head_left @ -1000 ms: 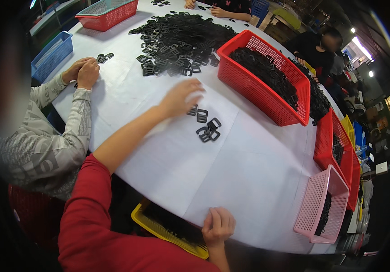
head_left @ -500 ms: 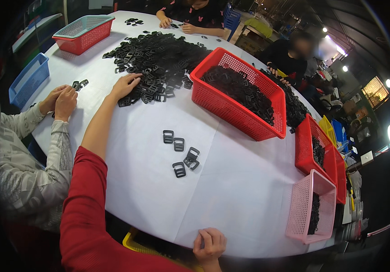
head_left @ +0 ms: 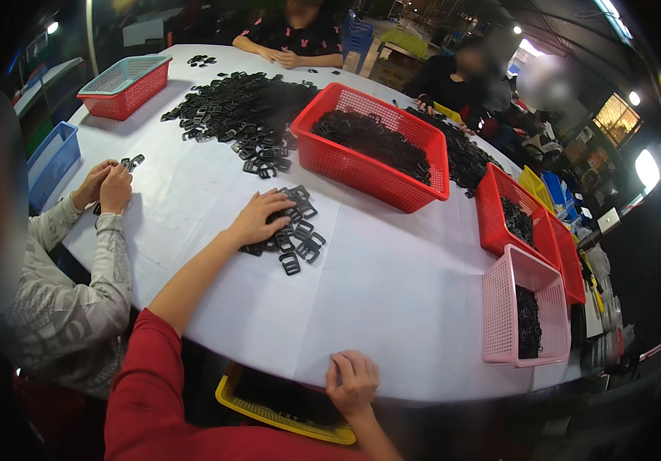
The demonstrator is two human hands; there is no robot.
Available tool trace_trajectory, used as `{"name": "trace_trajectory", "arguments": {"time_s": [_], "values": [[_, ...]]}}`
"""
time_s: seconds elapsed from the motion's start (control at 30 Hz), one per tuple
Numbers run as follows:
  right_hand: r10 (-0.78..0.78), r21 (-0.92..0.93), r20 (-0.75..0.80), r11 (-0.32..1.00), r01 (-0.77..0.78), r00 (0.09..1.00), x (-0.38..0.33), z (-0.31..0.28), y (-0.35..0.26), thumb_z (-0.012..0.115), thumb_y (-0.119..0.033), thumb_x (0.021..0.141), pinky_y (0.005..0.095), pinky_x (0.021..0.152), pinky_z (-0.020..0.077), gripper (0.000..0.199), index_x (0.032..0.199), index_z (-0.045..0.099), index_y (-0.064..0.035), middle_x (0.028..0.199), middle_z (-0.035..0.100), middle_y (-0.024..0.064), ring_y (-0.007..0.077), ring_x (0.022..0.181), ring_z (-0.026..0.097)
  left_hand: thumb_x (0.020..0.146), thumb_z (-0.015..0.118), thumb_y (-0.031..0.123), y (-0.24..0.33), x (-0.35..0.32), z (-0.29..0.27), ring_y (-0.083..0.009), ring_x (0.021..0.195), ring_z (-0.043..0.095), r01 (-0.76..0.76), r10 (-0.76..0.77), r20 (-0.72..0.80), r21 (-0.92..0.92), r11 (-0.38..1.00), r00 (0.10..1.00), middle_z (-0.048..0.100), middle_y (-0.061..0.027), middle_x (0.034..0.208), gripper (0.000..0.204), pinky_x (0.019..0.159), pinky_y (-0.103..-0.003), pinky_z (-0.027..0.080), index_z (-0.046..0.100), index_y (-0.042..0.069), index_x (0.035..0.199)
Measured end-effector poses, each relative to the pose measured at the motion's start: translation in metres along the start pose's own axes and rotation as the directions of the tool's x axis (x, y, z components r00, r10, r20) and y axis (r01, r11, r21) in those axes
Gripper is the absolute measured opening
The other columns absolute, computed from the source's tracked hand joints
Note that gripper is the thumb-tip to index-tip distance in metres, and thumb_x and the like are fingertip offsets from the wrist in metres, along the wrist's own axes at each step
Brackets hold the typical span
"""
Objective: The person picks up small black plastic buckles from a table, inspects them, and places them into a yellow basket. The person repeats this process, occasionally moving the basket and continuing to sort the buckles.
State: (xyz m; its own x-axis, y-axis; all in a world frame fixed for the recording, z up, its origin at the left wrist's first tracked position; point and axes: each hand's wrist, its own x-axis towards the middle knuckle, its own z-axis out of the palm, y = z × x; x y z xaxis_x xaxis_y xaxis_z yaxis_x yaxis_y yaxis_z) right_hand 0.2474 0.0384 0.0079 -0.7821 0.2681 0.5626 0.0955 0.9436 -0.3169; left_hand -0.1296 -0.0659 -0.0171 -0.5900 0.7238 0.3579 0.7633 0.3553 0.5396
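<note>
My left hand (head_left: 260,218) lies palm down with its fingers stretched out over a small group of black plastic strap buckles (head_left: 290,264). Some of these lie under or against the palm, others around the fingertips. At the near table edge rests my right hand (head_left: 352,379), its fingers curled in and no object showing in it. Beyond my left hand spreads a large heap of the same black buckles (head_left: 226,111). A red perforated basket (head_left: 369,180) holding more black pieces stands right of that heap.
A co-worker's hands (head_left: 107,187) handle buckles at left, beside a blue basket (head_left: 55,160). Two people sit across the white table (head_left: 392,307). Stacked baskets (head_left: 124,98) stand far left. At right are a red basket (head_left: 492,219) and a pink one (head_left: 499,315); a yellow basket (head_left: 284,421) sits below the edge.
My left hand has come from the big heap toward me, and a cluster of buckles now lies beside the few loose ones. My right hand stays at the table edge. The view has shifted.
</note>
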Motion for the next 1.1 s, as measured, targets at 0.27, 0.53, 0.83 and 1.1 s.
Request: {"name": "trace_trajectory", "arguments": {"time_s": [0.27, 0.53, 0.83, 1.1], "values": [[-0.011, 0.03, -0.025, 0.999, 0.012, 1.0, -0.005, 0.002, 0.004, 0.068, -0.01, 0.076, 0.0343, 0.075, 0.0478, 0.016, 0.092, 0.068, -0.0114, 0.094, 0.064, 0.0018, 0.0217, 0.089, 0.063, 0.091, 0.061, 0.036, 0.108, -0.022, 0.067, -0.0354, 0.136, 0.038, -0.19, 0.181, 0.077, 0.133, 0.973, 0.98, 0.05, -0.0148, 0.137, 0.049, 0.112, -0.057, 0.025, 0.054, 0.012, 0.133], [-0.004, 0.033, -0.016, 0.999, 0.005, 1.0, -0.009, 0.006, 0.004, 0.068, -0.01, 0.077, 0.0367, 0.078, 0.0472, 0.014, 0.091, 0.068, -0.0109, 0.095, 0.064, 0.0027, 0.023, 0.09, 0.063, 0.094, 0.058, 0.03, 0.169, -0.054, 0.086, -0.0276, 0.138, 0.038, -0.335, 0.321, 0.256, 0.011, 0.942, 0.912, 0.048, -0.0117, 0.141, 0.049, 0.114, -0.055, 0.024, 0.049, 0.013, 0.139], [-0.004, 0.136, 0.185, 0.99, -0.022, 0.983, 0.03, 0.006, 0.006, 0.07, -0.021, 0.082, 0.0501, 0.099, 0.0383, 0.032, 0.113, 0.066, -0.0153, 0.123, 0.057, 0.0098, 0.0293, 0.121, 0.052, 0.09, 0.06, 0.009, 0.161, -0.047, 0.055, -0.0307, 0.126, 0.05, -0.269, 0.221, -0.255, -0.171, 0.948, 0.941, 0.059, -0.0112, 0.122, 0.032, 0.109, -0.053, 0.032, 0.059, 0.009, 0.123], [-0.013, 0.097, 0.222, 0.995, -0.009, 0.975, 0.059, 0.053, 0.032, 0.07, -0.03, 0.085, 0.0553, 0.107, 0.031, 0.043, 0.125, 0.063, -0.0181, 0.142, 0.047, 0.0113, 0.0322, 0.127, 0.047, 0.089, 0.063, 0.018, 0.103, -0.047, 0.051, -0.0358, 0.14, 0.03, 0.322, -0.304, -0.174, 0.081, 0.943, 0.936, 0.043, -0.0126, 0.141, 0.04, 0.108, -0.071, 0.02, 0.056, 0.012, 0.128]]}}
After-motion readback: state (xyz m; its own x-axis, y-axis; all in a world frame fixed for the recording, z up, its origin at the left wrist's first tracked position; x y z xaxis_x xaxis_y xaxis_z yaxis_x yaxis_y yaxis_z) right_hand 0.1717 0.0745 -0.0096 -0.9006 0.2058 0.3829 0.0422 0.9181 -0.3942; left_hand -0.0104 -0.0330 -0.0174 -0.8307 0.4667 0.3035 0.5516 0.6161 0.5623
